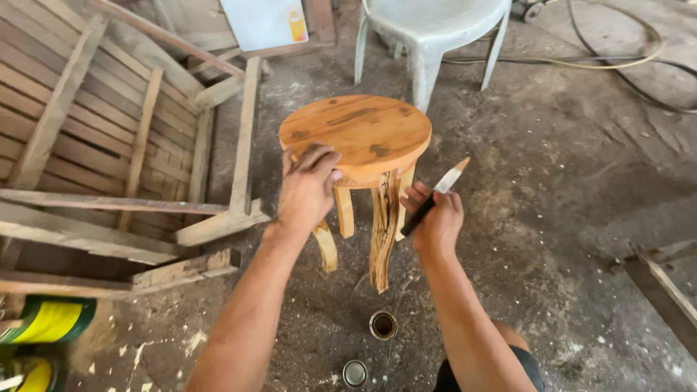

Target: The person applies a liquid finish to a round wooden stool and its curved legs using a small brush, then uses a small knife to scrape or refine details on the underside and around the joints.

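A small round wooden stool (363, 131) with glossy top and several curved legs stands tilted on the dusty floor. My left hand (308, 189) grips the near edge of its seat. My right hand (435, 218) holds a paintbrush (441, 190) with a dark handle and pale bristles, just right of the stool's legs. A small open tin (382, 325) of dark liquid sits on the floor below the stool, its round lid (354, 373) beside it.
Wooden slatted frames (109, 138) lie at the left. A white plastic chair (428, 36) stands behind the stool. Cables (617, 62) run across the floor at top right. A yellow-green can (51, 319) lies at bottom left. A plank (664, 287) is at right.
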